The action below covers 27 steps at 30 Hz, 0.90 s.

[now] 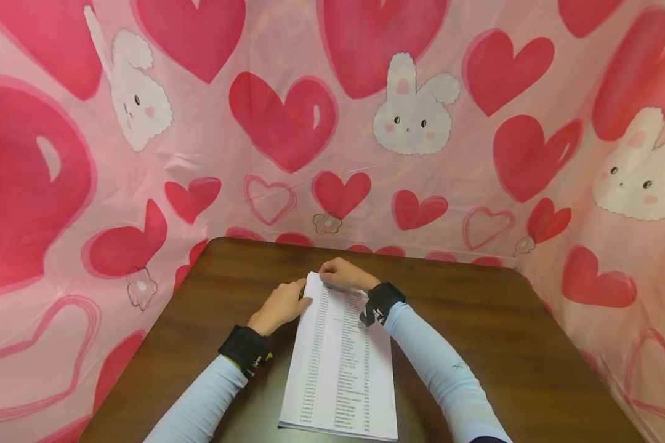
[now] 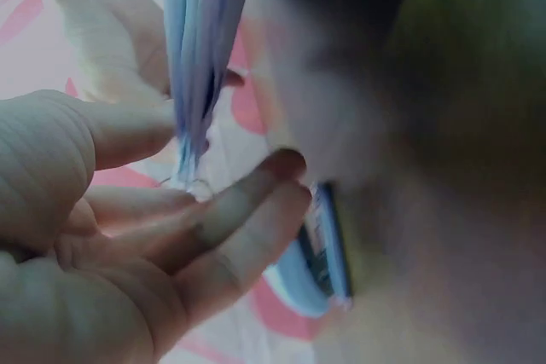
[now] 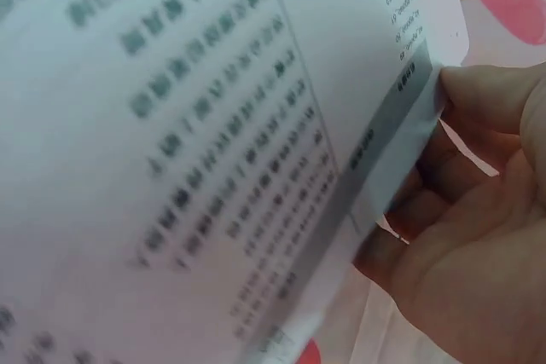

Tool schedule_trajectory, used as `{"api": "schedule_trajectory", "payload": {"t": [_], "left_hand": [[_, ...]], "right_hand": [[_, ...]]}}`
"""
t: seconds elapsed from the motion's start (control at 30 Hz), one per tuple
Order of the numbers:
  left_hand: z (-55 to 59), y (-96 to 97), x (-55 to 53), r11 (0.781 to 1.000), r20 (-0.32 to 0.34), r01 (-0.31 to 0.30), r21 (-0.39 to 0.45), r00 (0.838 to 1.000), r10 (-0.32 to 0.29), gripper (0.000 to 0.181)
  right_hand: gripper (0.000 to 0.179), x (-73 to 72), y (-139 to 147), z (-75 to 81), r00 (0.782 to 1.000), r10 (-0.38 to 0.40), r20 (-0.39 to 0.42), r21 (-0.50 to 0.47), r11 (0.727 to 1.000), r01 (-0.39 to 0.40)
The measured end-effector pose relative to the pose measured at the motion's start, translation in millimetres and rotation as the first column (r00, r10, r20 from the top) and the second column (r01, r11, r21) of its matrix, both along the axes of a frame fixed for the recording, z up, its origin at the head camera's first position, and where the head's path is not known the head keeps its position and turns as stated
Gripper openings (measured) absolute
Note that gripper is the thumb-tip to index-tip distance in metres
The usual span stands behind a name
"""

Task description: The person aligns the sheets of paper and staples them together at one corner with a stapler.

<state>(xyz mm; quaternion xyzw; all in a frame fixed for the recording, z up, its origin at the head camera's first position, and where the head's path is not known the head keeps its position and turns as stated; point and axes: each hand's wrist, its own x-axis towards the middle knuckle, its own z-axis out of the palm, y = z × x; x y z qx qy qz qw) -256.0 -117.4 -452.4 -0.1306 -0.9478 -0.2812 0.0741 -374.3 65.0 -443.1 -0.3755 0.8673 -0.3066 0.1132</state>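
A stack of printed paper sheets (image 1: 340,363), covered in columns of small text, stretches lengthwise in front of me. My left hand (image 1: 279,307) holds its far left edge, thumb on the near face and fingers at the side. In the left wrist view the sheets (image 2: 205,31) show edge-on as several layers, meeting the left thumb and index finger. At the far end, my right hand (image 1: 345,274) pinches the top edge close to the left corner. The right wrist view shows the right thumb (image 3: 490,95) on the printed face beside a grey header band, with the fingers curled behind.
A brown wooden table (image 1: 476,344) lies under the stack. Pink cloth with hearts and rabbits (image 1: 282,203) hangs behind it and along both sides. Beyond the left fingers stands a light-blue and dark object (image 2: 299,279), blurred and partly hidden.
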Motion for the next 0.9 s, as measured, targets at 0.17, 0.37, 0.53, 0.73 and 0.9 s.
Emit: {"api": "schedule_trajectory", "payload": {"t": [0.17, 0.37, 0.53, 0.73, 0.9], "left_hand": [[-3.8, 3.7, 2.3, 0.999, -0.001, 0.025, 0.038, 1.000, -0.025, 0.039], [-9.2, 9.5, 3.5, 0.999, 0.027, 0.024, 0.035, 0.999, -0.025, 0.033], [-18.1, 8.5, 4.4, 0.998, 0.026, 0.014, 0.058, 1.000, -0.016, 0.036], [-21.9, 6.7, 2.8, 0.998, 0.026, 0.002, 0.068, 1.000, -0.004, 0.020], [-22.7, 7.5, 2.3, 0.996, 0.049, 0.002, 0.090, 0.999, -0.007, 0.020]], "right_hand": [[0.014, 6.4, -2.9, -3.2, 0.997, -0.078, -0.014, -0.063, 0.995, 0.077], [0.015, 13.2, -6.8, -18.8, 0.991, -0.131, -0.028, -0.090, 0.988, 0.128], [0.015, 19.5, -7.3, -25.0, 0.985, -0.167, -0.047, -0.138, 0.978, 0.159], [0.015, 21.9, -7.5, -27.2, 0.983, -0.170, -0.062, -0.169, 0.973, 0.158], [0.015, 24.3, -8.0, -30.2, 0.984, -0.172, -0.055, -0.180, 0.971, 0.160]]}}
